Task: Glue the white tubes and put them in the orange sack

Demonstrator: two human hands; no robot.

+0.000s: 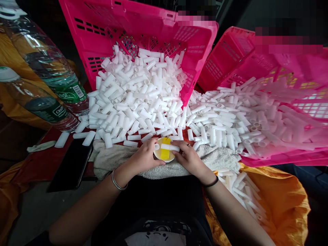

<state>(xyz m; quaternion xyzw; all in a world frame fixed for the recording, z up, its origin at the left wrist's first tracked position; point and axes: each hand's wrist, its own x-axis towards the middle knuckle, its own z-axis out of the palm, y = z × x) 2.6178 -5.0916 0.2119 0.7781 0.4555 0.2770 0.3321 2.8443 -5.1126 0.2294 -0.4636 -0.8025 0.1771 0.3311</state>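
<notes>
Towel [115, 159] under hands [166, 157], pink crates [107, 37] spilling white tubes [138, 95].

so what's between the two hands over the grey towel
In the head view, a white plastic tube spans from left hand to right hand, above a small round dish of yellow liquid.

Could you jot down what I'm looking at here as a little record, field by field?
Left hand: left hand holds one end of a short white plastic tube
Right hand: right hand holds its other end
Below the tube: small white dish with yellow sponge, on a grey towel
Left crate: tipped pink plastic crate spilling short white tubes
Right crate: second pink crate with longer white tubes
Lap side: finished tubes on orange cloth
Also there: two clear water bottles, black phone
</notes>
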